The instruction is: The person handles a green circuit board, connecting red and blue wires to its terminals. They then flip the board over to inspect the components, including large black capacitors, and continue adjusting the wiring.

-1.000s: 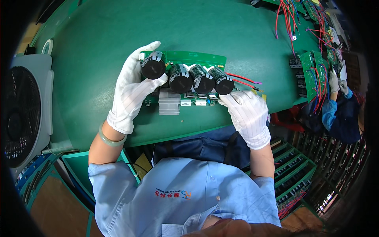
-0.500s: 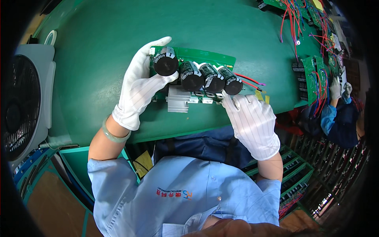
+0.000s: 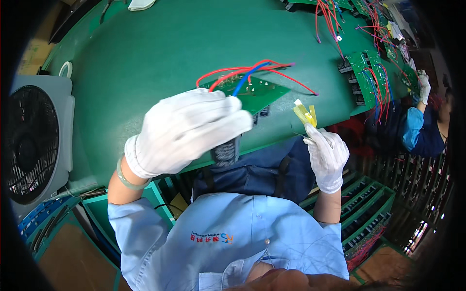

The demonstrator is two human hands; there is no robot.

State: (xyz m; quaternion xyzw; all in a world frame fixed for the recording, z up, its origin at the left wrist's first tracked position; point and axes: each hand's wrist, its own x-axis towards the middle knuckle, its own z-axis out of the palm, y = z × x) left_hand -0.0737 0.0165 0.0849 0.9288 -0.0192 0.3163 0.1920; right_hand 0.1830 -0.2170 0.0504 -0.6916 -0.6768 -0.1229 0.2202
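My left hand (image 3: 187, 131), in a white glove, grips a green circuit board (image 3: 264, 96) above the table's near edge. Its soldered side faces up, with red wires (image 3: 272, 68) and a blue wire (image 3: 246, 81) rising from it. A black cylindrical capacitor (image 3: 225, 153) hangs below the glove; my hand hides much of the board. At the table edge to the right, my gloved right hand (image 3: 327, 155) has thumb and fingers closed at the lower end of short yellow tape strips (image 3: 304, 114).
A grey fan (image 3: 36, 136) stands at the left. Wired boards (image 3: 371, 82) lie on the green table (image 3: 160, 53) at the right, where a co-worker's gloved hand (image 3: 424, 86) shows. Green racks (image 3: 366, 206) stand below the table at right.
The board has been turned over from capacitors up to solder side up and tilted. My right hand has left the board and moved to the yellow tape strips. The view has shifted slightly.
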